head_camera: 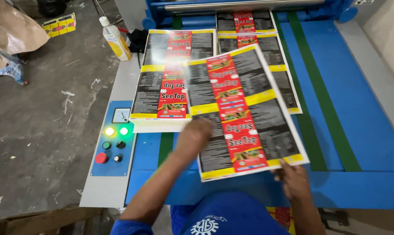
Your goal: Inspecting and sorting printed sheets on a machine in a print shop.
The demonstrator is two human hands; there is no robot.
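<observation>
I hold a glossy printed sheet [240,113], black with red and yellow bands, tilted above the blue machine table [362,130]. My left hand [195,137] grips its left edge from underneath. My right hand [295,178] pinches its lower right corner. Just left of the held sheet lies a thick stack of the same printed sheets [162,78]. Another sheet [258,35] lies flat further back, coming out from under the roller [245,5].
A grey control panel [112,139] with lit yellow and green lamps, a red button, black knobs and a gauge sits left of the table. A plastic bottle [115,39] stands near the stack's far left. Green belts [319,91] run along the table. Concrete floor lies to the left.
</observation>
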